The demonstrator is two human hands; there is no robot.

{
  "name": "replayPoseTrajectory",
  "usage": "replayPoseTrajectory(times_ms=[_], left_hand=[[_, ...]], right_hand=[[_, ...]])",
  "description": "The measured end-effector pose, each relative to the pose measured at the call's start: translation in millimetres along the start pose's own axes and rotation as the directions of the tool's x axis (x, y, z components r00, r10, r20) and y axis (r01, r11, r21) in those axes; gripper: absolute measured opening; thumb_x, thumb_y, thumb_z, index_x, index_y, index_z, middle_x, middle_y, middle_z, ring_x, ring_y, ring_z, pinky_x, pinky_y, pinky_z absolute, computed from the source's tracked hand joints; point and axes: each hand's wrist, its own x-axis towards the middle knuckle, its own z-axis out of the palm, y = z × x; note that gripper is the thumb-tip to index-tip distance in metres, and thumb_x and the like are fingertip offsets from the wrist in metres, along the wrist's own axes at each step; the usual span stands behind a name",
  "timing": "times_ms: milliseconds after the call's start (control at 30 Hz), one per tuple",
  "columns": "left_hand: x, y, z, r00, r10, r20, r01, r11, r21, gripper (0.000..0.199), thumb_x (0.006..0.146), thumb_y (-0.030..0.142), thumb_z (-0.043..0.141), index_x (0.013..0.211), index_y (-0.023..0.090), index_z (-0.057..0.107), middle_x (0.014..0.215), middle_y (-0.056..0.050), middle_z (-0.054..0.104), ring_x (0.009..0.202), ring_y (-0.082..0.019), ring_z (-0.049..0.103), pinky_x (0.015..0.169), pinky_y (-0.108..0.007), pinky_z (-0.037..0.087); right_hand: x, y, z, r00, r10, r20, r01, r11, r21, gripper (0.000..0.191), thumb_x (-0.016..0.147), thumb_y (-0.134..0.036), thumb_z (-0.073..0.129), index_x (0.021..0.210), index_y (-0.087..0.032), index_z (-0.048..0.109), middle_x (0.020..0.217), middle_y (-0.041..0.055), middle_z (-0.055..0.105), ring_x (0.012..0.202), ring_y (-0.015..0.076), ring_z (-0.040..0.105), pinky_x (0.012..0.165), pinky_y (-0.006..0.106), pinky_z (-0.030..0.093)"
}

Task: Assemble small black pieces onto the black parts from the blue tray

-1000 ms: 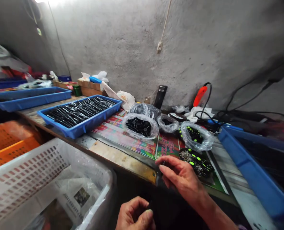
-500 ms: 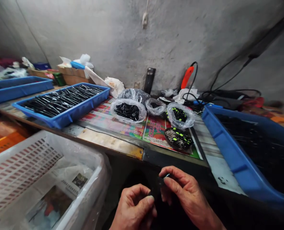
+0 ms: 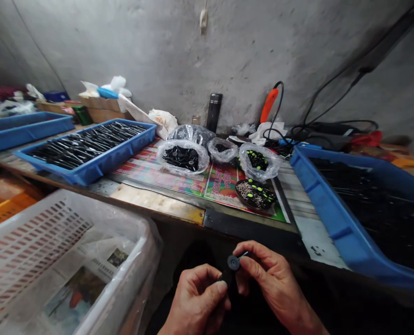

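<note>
My right hand (image 3: 275,281) is closed, thumb and forefinger pinching a small round dark grey disc (image 3: 233,263) with a ringed centre. A thin pale sliver, perhaps a pin or rod end, shows between those fingertips. Just left of it and slightly lower, my left hand (image 3: 200,295) is pinched shut beside the disc. Whatever its fingertips hold is dark and blends into the black clothing behind. Both hands are in front of the table edge. Beyond them lies a round dark dish (image 3: 256,194) with small metal pieces and bright green bits.
Open plastic bags of black parts (image 3: 181,159) and green-dotted parts (image 3: 257,160) stand on the table. Blue trays flank them: one with black rods (image 3: 88,144) at left, another (image 3: 332,223) at right. A lined white basket (image 3: 133,260) stands front left. A black flask (image 3: 214,113) is by the wall.
The disc has turned so its round face shows toward me. Both hands stay close together, the left a little nearer the disc. The view has shifted slightly.
</note>
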Motion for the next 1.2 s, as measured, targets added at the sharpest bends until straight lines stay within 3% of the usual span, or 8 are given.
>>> replayPoseTrajectory(times_ms=[167, 433, 700, 933, 1100, 1200], left_hand=[[6, -9, -5.3, 1.0, 0.017, 0.023, -0.017, 1.0, 0.012, 0.055, 0.073, 0.064, 0.081, 0.083, 0.014, 0.06, 0.062, 0.0, 0.064, 0.036, -0.003, 0.041, 0.037, -0.018, 0.028], [5, -4, -1.4, 1.0, 0.015, 0.008, -0.015, 1.0, 0.025, 0.056, 0.071, 0.064, 0.082, 0.084, 0.013, 0.062, 0.062, -0.001, 0.064, 0.037, -0.003, 0.041, 0.038, -0.018, 0.028], [5, -5, -0.8, 0.999, 0.046, -0.023, -0.045, 0.998, 0.04, 0.056, 0.07, 0.064, 0.083, 0.083, 0.013, 0.063, 0.06, 0.0, 0.063, 0.038, -0.003, 0.039, 0.04, -0.018, 0.029], [3, -5, 3.0, 0.998, 0.051, -0.038, -0.049, 0.998, 0.04, 0.056, 0.069, 0.065, 0.083, 0.078, 0.013, 0.062, 0.058, 0.0, 0.061, 0.038, -0.002, 0.039, 0.04, -0.018, 0.027], [4, -2, 7.1, 0.999, -0.022, -0.043, 0.022, 1.0, 0.017, 0.065, 0.058, 0.071, 0.086, 0.077, 0.014, 0.06, 0.056, 0.0, 0.061, 0.036, -0.003, 0.039, 0.038, -0.019, 0.027], [4, -4, 8.7, 0.998, -0.027, -0.062, 0.028, 0.999, 0.026, 0.068, 0.054, 0.074, 0.085, 0.074, 0.014, 0.059, 0.054, 0.0, 0.06, 0.034, -0.003, 0.037, 0.037, -0.019, 0.026]], right_hand=[[-1, 3, 0, 1.0, -0.011, 0.0, 0.011, 1.0, 0.027, 0.039, 0.091, -0.054, 0.072, 0.098, -0.017, 0.063, 0.06, 0.0017, 0.065, 0.049, 0.0131, 0.059, 0.05, 0.021, 0.046], [-2, 3, -1, 1.0, 0.011, -0.03, -0.01, 1.0, 0.001, 0.043, 0.088, -0.058, 0.073, 0.097, -0.017, 0.065, 0.06, 0.0015, 0.065, 0.049, 0.0141, 0.059, 0.049, 0.022, 0.046], [-4, -3, 0, 0.994, -0.025, -0.105, 0.007, 0.985, -0.17, 0.046, 0.087, -0.063, 0.071, 0.094, -0.017, 0.067, 0.052, -0.0018, 0.056, 0.046, 0.0124, 0.052, 0.048, 0.023, 0.043], [-2, -7, 4, 0.99, 0.08, -0.119, -0.097, 0.984, -0.146, 0.054, 0.08, -0.071, 0.072, 0.079, -0.018, 0.062, 0.046, -0.003, 0.051, 0.036, 0.0091, 0.043, 0.038, 0.02, 0.033], [-1, -11, 8, 0.975, 0.186, -0.122, -0.203, 0.969, -0.139, 0.063, 0.072, -0.079, 0.072, 0.073, -0.019, 0.057, 0.045, -0.0036, 0.049, 0.033, 0.008, 0.04, 0.035, 0.019, 0.027], [-4, -8, 9, 0.975, 0.204, -0.084, -0.215, 0.963, -0.163, 0.059, 0.076, -0.076, 0.071, 0.074, -0.019, 0.057, 0.045, -0.0037, 0.05, 0.034, 0.008, 0.04, 0.037, 0.019, 0.027]])
